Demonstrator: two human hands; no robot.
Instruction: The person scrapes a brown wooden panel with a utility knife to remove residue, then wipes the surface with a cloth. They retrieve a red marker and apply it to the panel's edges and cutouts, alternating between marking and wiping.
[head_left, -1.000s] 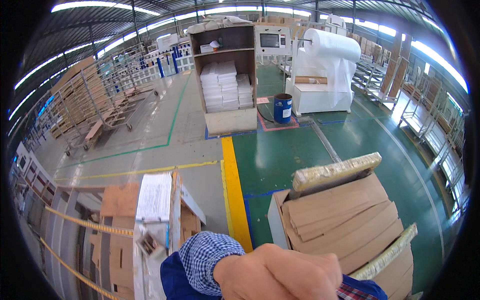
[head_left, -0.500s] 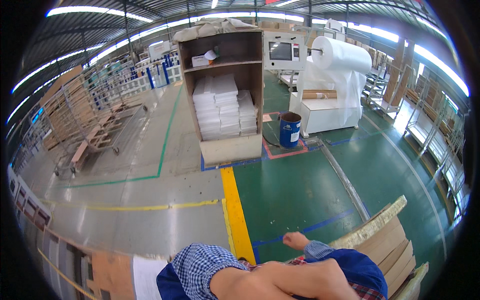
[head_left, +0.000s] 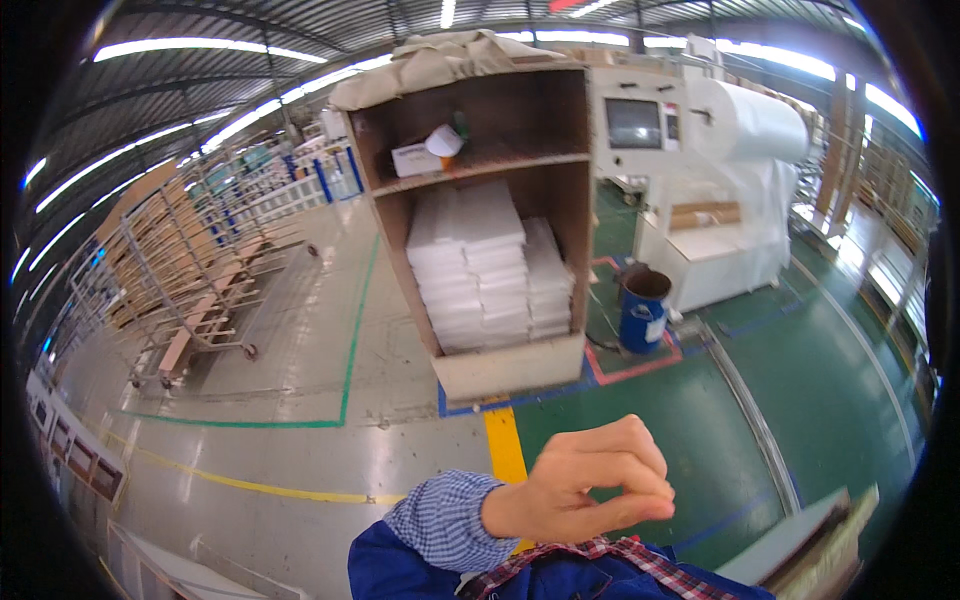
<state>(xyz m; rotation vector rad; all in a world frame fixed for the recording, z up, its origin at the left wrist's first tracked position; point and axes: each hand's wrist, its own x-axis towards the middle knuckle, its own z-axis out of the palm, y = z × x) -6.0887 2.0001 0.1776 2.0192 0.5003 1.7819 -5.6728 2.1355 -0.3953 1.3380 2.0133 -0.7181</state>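
Observation:
My left hand (head_left: 590,480) is raised in front of my body, below the wooden cabinet and apart from it. Its fingers curl round toward the thumb, leaving a small gap, and nothing shows in them. A blue checked cuff (head_left: 450,515) covers the wrist. The right hand is out of sight. Ahead stands the open wooden cabinet (head_left: 510,375) with stacks of white foam-like sheets (head_left: 470,270) on its lower level. On its upper shelf sit a small white box (head_left: 415,160) and a white cup-like thing (head_left: 444,141).
Right of the cabinet are a blue drum (head_left: 642,325), a white machine with a screen (head_left: 634,124) and a large white roll (head_left: 755,120). A wheeled metal rack (head_left: 215,310) stands left. Pale padded boards (head_left: 820,550) lie at lower right. A metal floor strip (head_left: 750,410) runs rightward.
The cabinet appears larger and nearer. My left arm, earlier crossed over low in front, is now raised with its hand in view. My right hand has left the picture.

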